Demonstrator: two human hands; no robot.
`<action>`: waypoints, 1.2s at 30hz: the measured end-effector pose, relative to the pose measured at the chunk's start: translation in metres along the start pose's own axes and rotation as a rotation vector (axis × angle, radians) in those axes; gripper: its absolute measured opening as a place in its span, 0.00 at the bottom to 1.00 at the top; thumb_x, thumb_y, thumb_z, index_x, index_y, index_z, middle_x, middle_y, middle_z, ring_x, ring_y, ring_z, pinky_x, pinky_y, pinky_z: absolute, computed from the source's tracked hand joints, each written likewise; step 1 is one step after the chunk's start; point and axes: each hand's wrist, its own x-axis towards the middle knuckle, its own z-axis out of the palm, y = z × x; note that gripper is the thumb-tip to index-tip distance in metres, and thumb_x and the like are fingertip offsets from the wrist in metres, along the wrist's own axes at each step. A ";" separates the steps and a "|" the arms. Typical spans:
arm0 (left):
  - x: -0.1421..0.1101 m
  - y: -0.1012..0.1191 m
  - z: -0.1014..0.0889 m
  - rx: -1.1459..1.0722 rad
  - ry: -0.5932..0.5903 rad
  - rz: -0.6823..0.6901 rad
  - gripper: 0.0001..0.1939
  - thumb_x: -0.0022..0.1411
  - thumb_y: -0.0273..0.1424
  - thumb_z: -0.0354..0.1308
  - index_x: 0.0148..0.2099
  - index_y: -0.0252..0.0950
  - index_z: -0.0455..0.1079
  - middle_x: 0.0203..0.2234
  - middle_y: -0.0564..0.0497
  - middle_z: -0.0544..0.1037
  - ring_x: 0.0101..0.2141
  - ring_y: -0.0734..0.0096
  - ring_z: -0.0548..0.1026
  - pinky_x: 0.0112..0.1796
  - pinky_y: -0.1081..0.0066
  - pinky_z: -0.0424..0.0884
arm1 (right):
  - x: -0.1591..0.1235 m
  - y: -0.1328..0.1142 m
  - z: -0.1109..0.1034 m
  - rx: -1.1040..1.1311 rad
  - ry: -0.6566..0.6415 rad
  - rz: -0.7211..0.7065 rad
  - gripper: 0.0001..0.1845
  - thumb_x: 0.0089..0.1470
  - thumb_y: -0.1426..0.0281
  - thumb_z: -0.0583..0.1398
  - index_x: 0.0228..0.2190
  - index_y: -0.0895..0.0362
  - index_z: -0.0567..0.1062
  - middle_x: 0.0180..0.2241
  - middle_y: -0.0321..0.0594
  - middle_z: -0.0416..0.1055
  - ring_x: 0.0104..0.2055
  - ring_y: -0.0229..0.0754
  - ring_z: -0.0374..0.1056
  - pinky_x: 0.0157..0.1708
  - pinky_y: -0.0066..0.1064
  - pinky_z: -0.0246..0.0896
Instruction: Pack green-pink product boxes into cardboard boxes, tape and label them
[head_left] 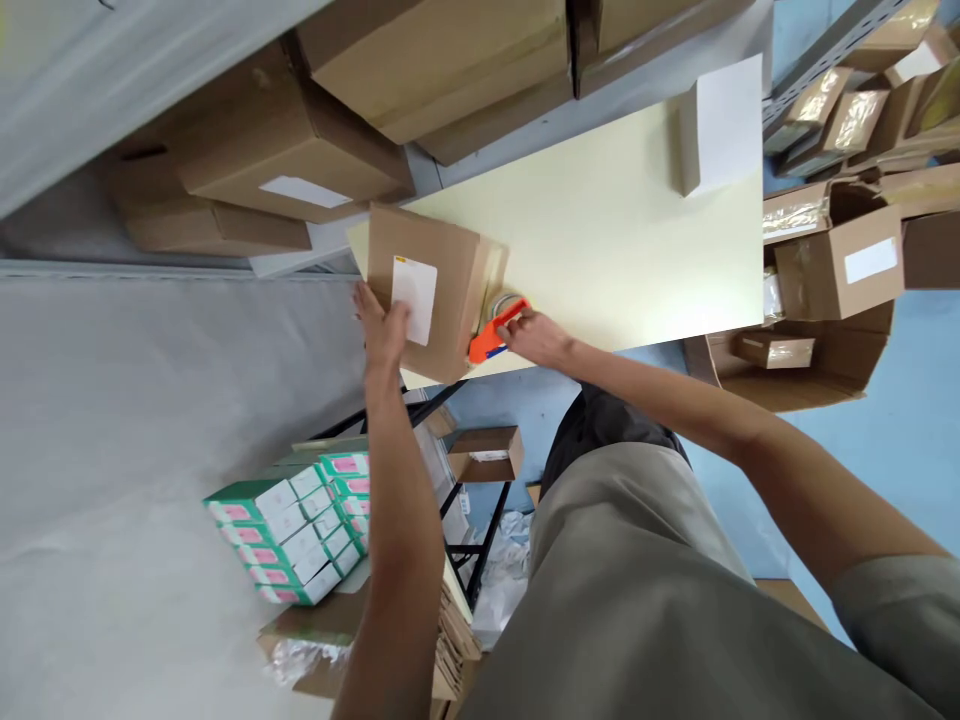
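Carton (446, 285) between 2 hands, left hand (384, 325) touching it.

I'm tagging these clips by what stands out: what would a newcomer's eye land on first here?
Probably the bright orange tape dispenser in the right hand, against the side of a cardboard box that the left hand steadies on the pale tabletop. Next, the stacked green-and-white cartons at lower left.

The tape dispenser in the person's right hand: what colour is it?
Bright orange, seen best in the head view.
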 end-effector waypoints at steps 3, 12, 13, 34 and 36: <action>0.014 0.038 0.050 0.006 0.198 -0.129 0.58 0.64 0.60 0.71 0.82 0.37 0.52 0.86 0.34 0.32 0.83 0.39 0.22 0.78 0.39 0.19 | 0.019 -0.040 0.012 -0.001 0.006 -0.061 0.26 0.69 0.85 0.48 0.61 0.70 0.75 0.49 0.61 0.86 0.50 0.55 0.83 0.60 0.49 0.69; 0.031 0.069 0.101 0.152 0.024 0.005 0.55 0.59 0.49 0.76 0.83 0.48 0.57 0.86 0.42 0.46 0.84 0.38 0.27 0.79 0.28 0.35 | -0.014 -0.043 0.041 0.103 0.035 0.045 0.21 0.72 0.83 0.51 0.60 0.68 0.74 0.50 0.62 0.85 0.51 0.53 0.84 0.59 0.47 0.71; 0.030 0.068 0.099 0.120 -0.023 0.032 0.54 0.61 0.47 0.74 0.83 0.49 0.57 0.85 0.41 0.49 0.84 0.38 0.31 0.79 0.27 0.37 | -0.035 -0.026 0.044 0.118 0.018 0.085 0.21 0.71 0.83 0.52 0.60 0.67 0.74 0.51 0.62 0.85 0.51 0.53 0.84 0.60 0.46 0.72; -0.062 0.059 0.073 0.158 -0.131 0.349 0.34 0.59 0.40 0.79 0.65 0.48 0.76 0.85 0.47 0.47 0.84 0.36 0.32 0.80 0.35 0.28 | -0.010 0.031 0.006 -0.020 -0.041 0.023 0.25 0.74 0.78 0.48 0.66 0.64 0.71 0.55 0.56 0.83 0.57 0.55 0.81 0.65 0.51 0.67; -0.072 0.056 0.074 0.124 -0.152 0.356 0.28 0.63 0.41 0.77 0.62 0.49 0.76 0.85 0.50 0.50 0.85 0.41 0.32 0.80 0.36 0.30 | -0.021 0.026 0.012 0.020 -0.054 -0.009 0.25 0.73 0.80 0.48 0.64 0.63 0.73 0.54 0.53 0.84 0.57 0.53 0.81 0.66 0.50 0.67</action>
